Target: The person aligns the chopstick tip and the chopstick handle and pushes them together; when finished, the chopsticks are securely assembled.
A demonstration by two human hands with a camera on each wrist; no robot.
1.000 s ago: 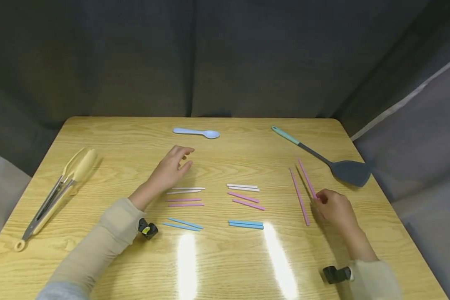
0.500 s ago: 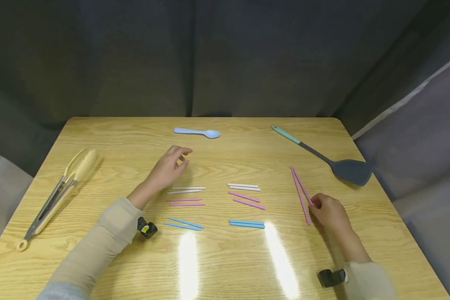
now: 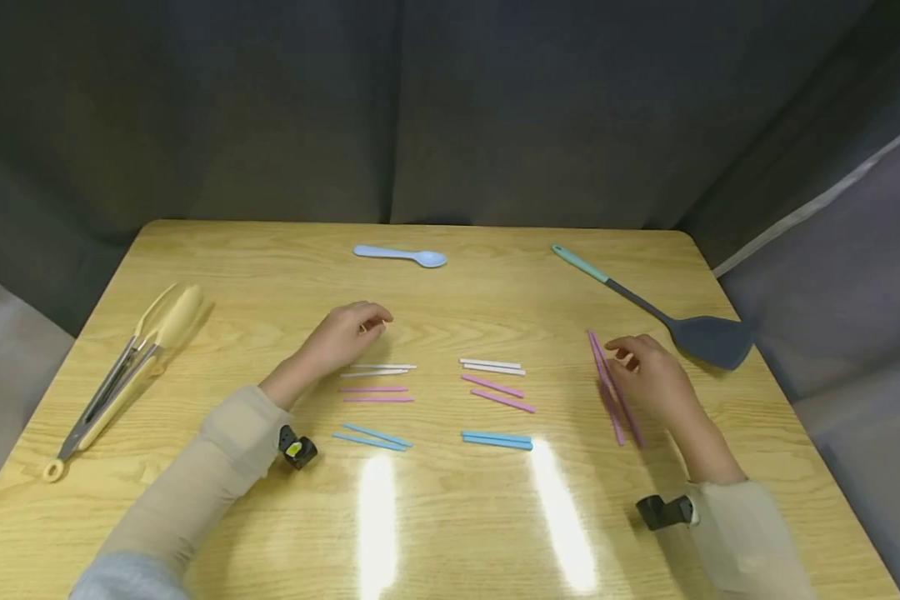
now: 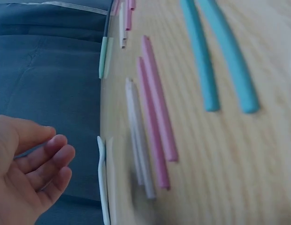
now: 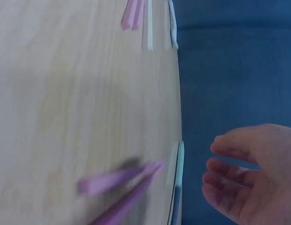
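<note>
My right hand point(image 3: 648, 375) hovers beside two long pink chopsticks point(image 3: 632, 418) at the table's right. The chopsticks meet at their far ends and spread slightly toward me. In the right wrist view the hand point(image 5: 258, 173) holds nothing, its fingers loosely bent, and the chopsticks point(image 5: 124, 201) look blurred. My left hand point(image 3: 341, 337) is raised above the table, fingers relaxed and holding nothing. Nearest to it lie short white sticks point(image 3: 382, 367), pink sticks point(image 3: 378, 399) and blue sticks point(image 3: 371, 442).
Thicker white sticks point(image 3: 493, 365), pink sticks point(image 3: 502, 401) and blue sticks point(image 3: 497, 440) lie at the middle. A pale blue spoon point(image 3: 397, 254) lies at the back, a turner point(image 3: 708, 340) at the right, and yellow tongs point(image 3: 116, 387) at the left. A dark curtain point(image 3: 270, 108) hangs behind.
My right hand has brought one long pink chopstick left beside the other, let it go and moved farther from me. The left hand has stayed nearly in place.
</note>
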